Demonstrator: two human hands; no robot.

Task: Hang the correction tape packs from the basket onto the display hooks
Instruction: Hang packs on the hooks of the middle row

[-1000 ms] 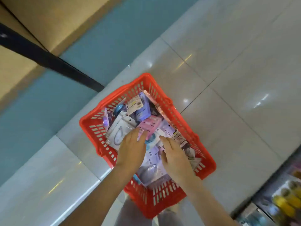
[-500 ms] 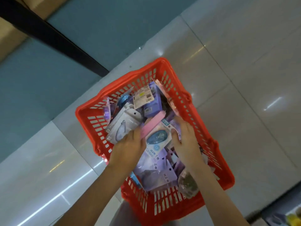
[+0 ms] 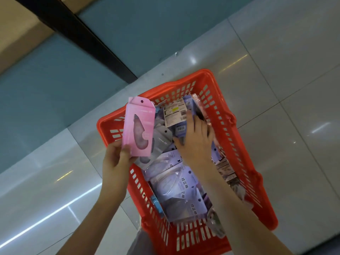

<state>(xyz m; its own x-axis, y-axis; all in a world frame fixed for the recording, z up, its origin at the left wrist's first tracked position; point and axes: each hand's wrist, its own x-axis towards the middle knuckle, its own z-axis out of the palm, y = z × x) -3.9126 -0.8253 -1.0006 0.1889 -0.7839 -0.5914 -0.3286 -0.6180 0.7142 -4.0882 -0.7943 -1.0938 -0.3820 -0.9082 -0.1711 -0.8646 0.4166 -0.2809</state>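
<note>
A red plastic basket point(image 3: 244, 155) stands on the tiled floor, filled with several correction tape packs, mostly lilac point(image 3: 176, 183). My left hand point(image 3: 117, 159) holds a pink correction tape pack point(image 3: 139, 126) upright by its lower end, lifted above the basket's left rim. My right hand point(image 3: 195, 142) lies palm down inside the basket, fingers spread over the packs near a white barcode label point(image 3: 174, 113). I cannot tell whether it grips one. No display hooks are in view.
Glossy pale floor tiles point(image 3: 287, 74) surround the basket. A teal strip point(image 3: 55, 89) and a black bar point(image 3: 82, 37) run along the upper left, beside a tan surface point(image 3: 16, 28). A grey trouser leg point(image 3: 139, 243) shows below the basket.
My left hand has lifted the pink pack out of the pile and turned it upright. My right hand has slid further up the basket. The view has moved closer.
</note>
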